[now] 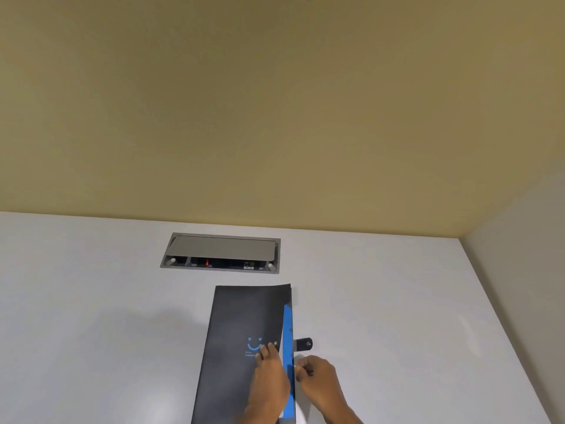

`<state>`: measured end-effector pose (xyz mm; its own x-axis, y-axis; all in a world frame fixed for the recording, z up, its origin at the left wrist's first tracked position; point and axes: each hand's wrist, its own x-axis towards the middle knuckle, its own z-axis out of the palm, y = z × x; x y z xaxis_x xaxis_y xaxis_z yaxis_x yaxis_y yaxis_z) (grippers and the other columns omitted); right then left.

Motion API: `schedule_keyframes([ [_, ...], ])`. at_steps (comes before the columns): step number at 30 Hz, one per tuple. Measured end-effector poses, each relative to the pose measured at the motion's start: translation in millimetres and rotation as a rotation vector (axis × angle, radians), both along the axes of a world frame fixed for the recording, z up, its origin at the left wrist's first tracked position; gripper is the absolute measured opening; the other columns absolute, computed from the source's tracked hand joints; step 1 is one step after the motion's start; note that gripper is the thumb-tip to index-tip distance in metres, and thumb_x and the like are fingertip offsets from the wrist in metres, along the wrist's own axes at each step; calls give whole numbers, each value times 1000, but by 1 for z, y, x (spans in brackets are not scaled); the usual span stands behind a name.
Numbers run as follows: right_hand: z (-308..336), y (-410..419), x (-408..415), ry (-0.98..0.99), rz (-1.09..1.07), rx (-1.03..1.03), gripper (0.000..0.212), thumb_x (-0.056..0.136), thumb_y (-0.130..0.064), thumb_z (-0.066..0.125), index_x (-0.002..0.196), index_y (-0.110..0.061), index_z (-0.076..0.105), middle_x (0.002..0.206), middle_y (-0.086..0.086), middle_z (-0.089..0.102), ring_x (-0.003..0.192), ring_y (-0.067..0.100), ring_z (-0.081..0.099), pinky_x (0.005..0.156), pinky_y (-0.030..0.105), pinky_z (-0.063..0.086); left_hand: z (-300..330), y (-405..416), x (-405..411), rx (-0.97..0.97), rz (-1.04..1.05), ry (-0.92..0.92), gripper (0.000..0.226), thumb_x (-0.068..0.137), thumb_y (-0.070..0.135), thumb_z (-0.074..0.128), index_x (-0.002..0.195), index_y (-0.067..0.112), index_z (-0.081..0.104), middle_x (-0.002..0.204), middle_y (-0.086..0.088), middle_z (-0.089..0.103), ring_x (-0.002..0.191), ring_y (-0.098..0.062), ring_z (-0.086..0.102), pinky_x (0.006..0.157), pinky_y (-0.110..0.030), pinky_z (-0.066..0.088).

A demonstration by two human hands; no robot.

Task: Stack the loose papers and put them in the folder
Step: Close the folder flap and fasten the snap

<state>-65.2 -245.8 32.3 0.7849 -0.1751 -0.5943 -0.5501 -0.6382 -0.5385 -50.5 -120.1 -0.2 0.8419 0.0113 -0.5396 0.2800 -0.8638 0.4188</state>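
A dark grey folder (238, 338) with a blue smiley print lies closed on the white table (91, 316), long side running away from me. A blue inner layer (287, 328) shows along its right edge, and the cover's far right corner curls up slightly. A short black strap tab (303, 344) with a snap sticks out to the right. My left hand (270, 377) rests on the cover, fingertips curled over its right edge by a small metal snap. My right hand (318, 381) sits just right of the folder, fingers curled against that edge. Any papers inside are hidden.
A grey recessed cable box (220, 252) with its lid tilted open is set into the table beyond the folder. A beige wall (275, 117) rises behind the table, and a side wall (526, 270) closes it on the right.
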Motion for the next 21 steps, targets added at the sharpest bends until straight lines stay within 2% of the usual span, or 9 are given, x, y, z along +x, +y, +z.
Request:
schedule_keyframes([
  [2,-8,-12,-6,20,-38,3,28,102,-16,58,76,-28,59,99,3,79,89,14,69,67,7,44,-9,-6,-1,54,-32,5,74,99,8,51,161,1,10,170,-19,16,156,-33,24,118,-36,42],
  [5,-21,-24,-11,43,-50,-21,30,99,-19,61,72,-31,58,78,-11,67,75,2,62,63,6,45,-22,-10,-5,111,-44,-11,75,99,14,51,161,0,11,170,-20,10,157,-36,18,118,-36,43],
  [7,-28,-28,-11,34,-72,-29,25,97,-18,62,74,-29,62,74,-15,63,74,2,61,63,6,44,-30,-10,-9,134,-53,-29,76,99,20,51,161,0,10,171,-21,3,159,-35,12,120,-32,39],
  [9,-36,-31,-7,10,-113,-10,20,95,-12,61,81,-26,67,77,-14,67,77,4,63,66,7,44,-37,-6,-13,165,-96,-58,77,100,22,50,161,1,8,170,-23,-6,160,-33,6,122,-29,36],
  [11,-43,-32,-3,-21,-181,59,23,95,-5,58,86,-20,73,81,-1,76,76,10,68,72,11,50,-44,3,-17,204,-172,-77,77,101,18,50,162,5,5,170,-22,-12,160,-33,3,125,-33,31],
  [13,-47,-31,5,-76,-239,129,27,96,0,54,90,-13,76,88,12,78,77,17,69,78,31,59,-48,13,-20,248,-233,-72,80,102,18,51,164,12,1,171,-18,-15,160,-32,-2,129,-41,22],
  [15,-48,-27,15,-146,-241,152,31,100,1,52,98,-12,79,91,9,80,84,23,75,86,42,63,-52,23,-22,282,-259,-58,81,104,26,51,164,20,-4,171,-15,-18,159,-34,-10,129,-52,12],
  [19,-47,-13,34,-283,-135,167,27,105,0,59,118,-8,81,103,7,81,97,30,77,90,46,64,-60,42,-24,287,-215,-33,87,100,54,47,162,30,-10,170,-13,-21,158,-38,-17,124,-65,1],
  [21,-48,-4,42,-288,-43,176,22,103,-2,63,116,-5,82,105,9,79,98,28,75,92,37,63,-65,49,-23,272,-211,-30,89,98,59,46,161,33,-11,171,-10,-21,158,-38,-16,124,-64,1],
])
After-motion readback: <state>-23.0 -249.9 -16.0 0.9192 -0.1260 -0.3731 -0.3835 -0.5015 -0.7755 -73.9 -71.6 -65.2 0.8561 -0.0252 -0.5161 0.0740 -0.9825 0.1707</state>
